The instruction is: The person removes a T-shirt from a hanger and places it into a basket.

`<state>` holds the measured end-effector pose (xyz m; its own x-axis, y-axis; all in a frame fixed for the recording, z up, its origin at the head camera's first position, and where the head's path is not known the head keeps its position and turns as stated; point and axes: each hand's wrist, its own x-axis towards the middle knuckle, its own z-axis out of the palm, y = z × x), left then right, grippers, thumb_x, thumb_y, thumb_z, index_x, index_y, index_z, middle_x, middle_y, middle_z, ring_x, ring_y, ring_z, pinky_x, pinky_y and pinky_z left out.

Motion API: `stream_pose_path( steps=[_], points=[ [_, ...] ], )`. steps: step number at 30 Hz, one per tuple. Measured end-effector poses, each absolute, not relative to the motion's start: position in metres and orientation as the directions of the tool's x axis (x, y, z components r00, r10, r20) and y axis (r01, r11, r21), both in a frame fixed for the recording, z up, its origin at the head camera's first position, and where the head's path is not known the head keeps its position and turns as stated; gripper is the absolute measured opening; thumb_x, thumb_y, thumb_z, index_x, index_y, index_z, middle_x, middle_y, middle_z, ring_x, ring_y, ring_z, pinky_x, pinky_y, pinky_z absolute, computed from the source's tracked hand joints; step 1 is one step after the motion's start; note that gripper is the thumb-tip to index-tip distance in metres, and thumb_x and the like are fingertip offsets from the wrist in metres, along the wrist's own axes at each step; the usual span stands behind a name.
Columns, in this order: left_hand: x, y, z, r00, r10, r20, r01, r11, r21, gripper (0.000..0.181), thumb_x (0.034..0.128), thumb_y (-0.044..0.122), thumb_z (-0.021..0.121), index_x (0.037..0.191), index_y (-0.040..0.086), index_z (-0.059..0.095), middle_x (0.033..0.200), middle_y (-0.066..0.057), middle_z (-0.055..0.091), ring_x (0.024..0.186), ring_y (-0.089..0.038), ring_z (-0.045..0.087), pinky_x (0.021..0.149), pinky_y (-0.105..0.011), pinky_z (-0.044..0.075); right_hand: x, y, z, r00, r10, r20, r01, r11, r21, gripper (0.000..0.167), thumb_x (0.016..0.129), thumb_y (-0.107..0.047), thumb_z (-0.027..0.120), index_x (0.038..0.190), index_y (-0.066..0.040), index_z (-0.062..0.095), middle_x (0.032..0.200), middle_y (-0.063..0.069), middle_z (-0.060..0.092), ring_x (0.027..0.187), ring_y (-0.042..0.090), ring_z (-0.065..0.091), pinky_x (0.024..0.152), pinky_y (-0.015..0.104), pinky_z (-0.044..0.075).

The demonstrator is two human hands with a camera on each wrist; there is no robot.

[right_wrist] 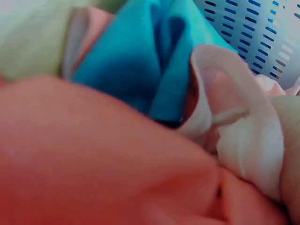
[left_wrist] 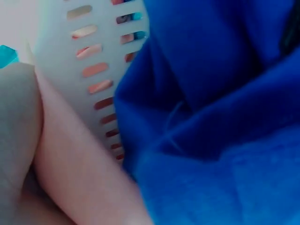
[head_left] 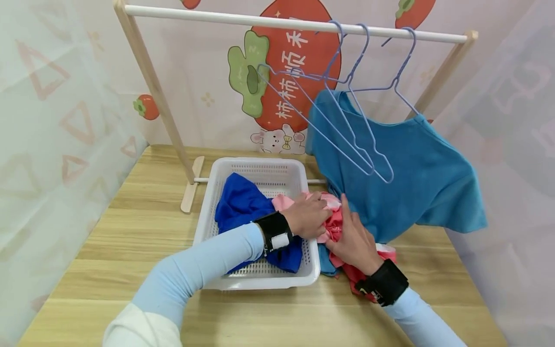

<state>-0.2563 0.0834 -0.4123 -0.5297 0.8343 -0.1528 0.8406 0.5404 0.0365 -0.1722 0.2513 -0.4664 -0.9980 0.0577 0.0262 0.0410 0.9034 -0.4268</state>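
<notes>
A pink and red garment (head_left: 334, 225) lies bunched across the right rim of a white plastic basket (head_left: 257, 283). My left hand (head_left: 309, 217) reaches over that rim and grips the pink cloth with bent fingers. On the outer side my right hand (head_left: 356, 241) holds the same bunch, thumb toward the basket and index finger pointing up; its other fingers are partly hidden. Red cloth spreads below the right wrist. Inside the basket is a royal blue garment (head_left: 243, 200), close beside my left hand in the left wrist view. Teal cloth (right_wrist: 126, 61) shows near the basket in the right wrist view.
A rack with a white rail (head_left: 195, 14) and wooden posts (head_left: 151, 86) stands behind. A teal T-shirt (head_left: 399, 164) hangs at its right on a blue wire hanger (head_left: 396, 79). Two bare hangers (head_left: 336, 94) hang left of it, above my hands.
</notes>
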Motion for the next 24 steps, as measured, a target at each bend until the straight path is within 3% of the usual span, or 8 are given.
stream_pose_path(
  steps=[2, 5, 7, 10, 12, 17, 24],
  points=[
    [-0.258, 0.083, -0.415, -0.507, 0.856, -0.1, 0.859, 0.511, 0.022, 0.036, 0.1043, 0.036, 0.057, 0.135, 0.021, 0.068, 0.145, -0.003, 0.063, 0.132, -0.023, 0.046, 0.111, -0.044, 0.042, -0.174, 0.251, -0.462, -0.996, 0.063, 0.064, 0.028, 0.897, -0.442, 0.107, 0.084, -0.032, 0.087, 0.166, -0.013, 0.021, 0.129, 0.025, 0.058, 0.105, 0.039, 0.063, 0.076, 0.053, 0.061],
    [-0.26, 0.084, -0.417, -0.442, 0.895, 0.055, 0.896, 0.443, -0.008, 0.033, 0.1048, 0.037, 0.055, 0.129, 0.021, 0.07, 0.127, -0.002, 0.073, 0.117, -0.022, 0.058, 0.099, -0.038, 0.051, -0.174, 0.251, -0.452, -0.979, 0.093, 0.18, -0.004, 0.879, -0.477, 0.07, 0.084, -0.025, 0.084, 0.142, -0.007, 0.048, 0.113, 0.019, 0.065, 0.096, 0.035, 0.065, 0.073, 0.049, 0.06],
    [-0.262, 0.083, -0.414, -0.382, 0.903, 0.199, 0.918, 0.395, -0.034, 0.027, 0.1053, 0.037, 0.054, 0.114, 0.021, 0.073, 0.101, -0.001, 0.077, 0.097, -0.019, 0.066, 0.08, -0.032, 0.056, -0.173, 0.25, -0.444, -0.956, 0.11, 0.273, -0.044, 0.864, -0.501, 0.05, 0.083, -0.019, 0.081, 0.123, -0.005, 0.055, 0.098, 0.016, 0.067, 0.083, 0.03, 0.066, 0.067, 0.042, 0.058],
    [-0.261, 0.08, -0.399, -0.298, 0.866, 0.402, 0.936, 0.348, -0.058, 0.03, 0.1048, 0.036, 0.056, 0.084, 0.019, 0.071, 0.067, 0.001, 0.066, 0.066, -0.016, 0.065, 0.055, -0.025, 0.047, -0.171, 0.244, -0.426, -0.901, 0.106, 0.42, -0.146, 0.84, -0.523, 0.033, 0.078, -0.013, 0.079, 0.104, -0.003, 0.061, 0.081, 0.013, 0.068, 0.067, 0.025, 0.064, 0.059, 0.035, 0.054],
    [-0.258, 0.076, -0.386, -0.252, 0.832, 0.495, 0.944, 0.323, -0.063, 0.035, 0.1041, 0.034, 0.057, 0.074, 0.019, 0.067, 0.057, 0.002, 0.059, 0.055, -0.014, 0.061, 0.049, -0.022, 0.04, -0.168, 0.238, -0.412, -0.864, 0.084, 0.496, -0.217, 0.828, -0.517, 0.028, 0.075, -0.01, 0.079, 0.096, -0.003, 0.063, 0.074, 0.011, 0.068, 0.06, 0.022, 0.062, 0.055, 0.032, 0.052],
    [-0.252, 0.061, -0.347, -0.187, 0.766, 0.615, 0.967, 0.254, -0.023, 0.037, 0.1014, 0.025, 0.06, 0.066, 0.016, 0.065, 0.055, 0.0, 0.058, 0.051, -0.013, 0.058, 0.05, -0.02, 0.035, -0.166, 0.224, -0.369, -0.789, 0.032, 0.614, -0.353, 0.794, -0.494, 0.018, 0.074, -0.009, 0.077, 0.088, -0.002, 0.068, 0.065, 0.009, 0.063, 0.053, 0.015, 0.054, 0.048, 0.023, 0.044],
    [-0.253, 0.036, -0.299, -0.209, 0.652, 0.729, 0.966, 0.255, 0.048, 0.038, 0.0975, 0.02, 0.062, 0.06, 0.012, 0.057, 0.053, -0.002, 0.056, 0.046, -0.014, 0.052, 0.049, -0.022, 0.032, -0.177, 0.208, -0.312, -0.726, -0.068, 0.684, -0.488, 0.751, -0.444, 0.024, 0.081, -0.014, 0.075, 0.096, 0.003, 0.067, 0.07, 0.012, 0.064, 0.054, 0.015, 0.053, 0.051, 0.018, 0.042]
  ],
)
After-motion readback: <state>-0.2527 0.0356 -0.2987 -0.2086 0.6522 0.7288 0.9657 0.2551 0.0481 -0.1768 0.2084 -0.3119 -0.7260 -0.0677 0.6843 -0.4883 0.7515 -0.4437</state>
